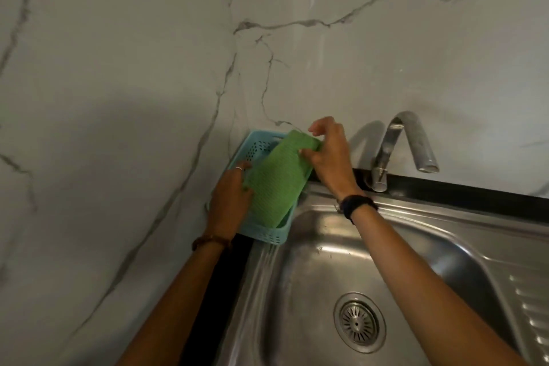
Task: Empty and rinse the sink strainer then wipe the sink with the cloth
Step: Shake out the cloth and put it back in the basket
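Steel round slotted strainer (359,322) sits in the drain of the stainless steel sink (312,270). Beyond it, the left hand (230,196) and right hand (328,154) both grip the green knitted cloth (276,178), fingers curled on its edges, over the light blue perforated plastic basket (264,235) in the corner. A curved metal tap (398,142) stands behind.

Head view, looking down and forward, close over sink (326,261) corner

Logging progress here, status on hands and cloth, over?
Left hand and right hand both grip green cloth over blue basket. Strainer seated in sink. Nothing blocking.
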Demonstrator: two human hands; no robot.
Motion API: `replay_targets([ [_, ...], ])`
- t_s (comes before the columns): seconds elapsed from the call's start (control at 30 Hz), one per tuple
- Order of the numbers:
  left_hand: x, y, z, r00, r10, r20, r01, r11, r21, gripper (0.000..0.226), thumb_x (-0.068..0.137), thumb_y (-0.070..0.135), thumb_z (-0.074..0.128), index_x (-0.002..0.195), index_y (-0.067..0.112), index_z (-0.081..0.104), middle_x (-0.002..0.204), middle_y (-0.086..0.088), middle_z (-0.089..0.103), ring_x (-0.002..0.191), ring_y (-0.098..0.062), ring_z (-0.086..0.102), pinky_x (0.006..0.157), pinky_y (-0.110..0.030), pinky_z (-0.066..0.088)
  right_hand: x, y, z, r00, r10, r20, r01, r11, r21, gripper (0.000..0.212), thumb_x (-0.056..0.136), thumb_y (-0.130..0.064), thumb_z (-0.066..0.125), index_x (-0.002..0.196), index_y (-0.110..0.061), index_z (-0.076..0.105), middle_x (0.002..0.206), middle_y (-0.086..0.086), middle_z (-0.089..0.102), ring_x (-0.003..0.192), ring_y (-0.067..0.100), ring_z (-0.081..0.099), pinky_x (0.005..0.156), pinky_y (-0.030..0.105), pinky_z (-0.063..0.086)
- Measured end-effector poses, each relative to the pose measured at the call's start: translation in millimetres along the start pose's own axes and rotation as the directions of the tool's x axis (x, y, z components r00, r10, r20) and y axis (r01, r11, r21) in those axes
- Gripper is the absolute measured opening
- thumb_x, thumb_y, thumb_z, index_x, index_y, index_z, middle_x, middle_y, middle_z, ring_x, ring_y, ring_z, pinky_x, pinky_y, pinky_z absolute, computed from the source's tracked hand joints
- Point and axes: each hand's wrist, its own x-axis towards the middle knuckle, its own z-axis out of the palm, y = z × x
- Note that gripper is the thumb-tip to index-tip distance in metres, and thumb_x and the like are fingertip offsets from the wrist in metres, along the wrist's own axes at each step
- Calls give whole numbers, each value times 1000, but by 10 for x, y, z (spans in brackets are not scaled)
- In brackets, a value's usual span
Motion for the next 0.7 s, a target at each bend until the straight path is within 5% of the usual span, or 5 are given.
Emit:
replay_targets([
  [0.17, 268, -229, 303, 957, -150, 250, 57, 938, 343, 42, 97, 18, 38, 138, 23, 39, 141, -20, 35, 123, -35, 44, 101, -36, 37, 477, 308, 598, 920, -142, 366, 255, 925, -282, 28, 81, 9, 47, 103, -7, 50, 107, 13, 43, 85, 25, 50, 74, 40, 47],
  [0.3, 403, -319, 473, 879, -252, 405, -44, 802, 595, 40, 98, 20, 34, 138, 20, 39, 140, -19, 36, 121, -35, 47, 100, -38, 39, 654, 621, 1016, 775, 57, 629, 359, 780, -513, 24, 93, -6, 43, 115, -2, 53, 130, 18, 46, 107, 35, 55, 89, 38, 45],
  [0.4, 436, -263, 524, 846, -294, 444, -105, 725, 680, 40, 97, 21, 36, 137, 19, 40, 140, -17, 37, 123, -33, 45, 101, -40, 38, 618, 703, 1096, 692, 226, 685, 440, 620, -650, 29, 96, -6, 38, 119, 1, 54, 129, 21, 54, 115, 35, 54, 95, 40, 44],
  [0.53, 340, -104, 438, 919, -185, 349, -65, 800, 597, 34, 96, 22, 39, 127, 14, 52, 133, -14, 47, 116, -29, 51, 92, -37, 43, 459, 492, 824, 794, 102, 599, 402, 652, -643, 33, 92, -2, 40, 121, -5, 55, 126, 15, 57, 112, 31, 57, 91, 40, 46],
  [0.7, -282, 288, 348, 981, 194, 23, -195, 965, 173, 24, 94, 18, 47, 99, 2, 63, 103, -18, 63, 95, -32, 59, 80, -42, 47, -476, 51, 130, 956, -125, 265, 243, 845, -476, 24, 86, -8, 50, 107, -10, 61, 106, 11, 65, 89, 32, 64, 65, 36, 48],
])
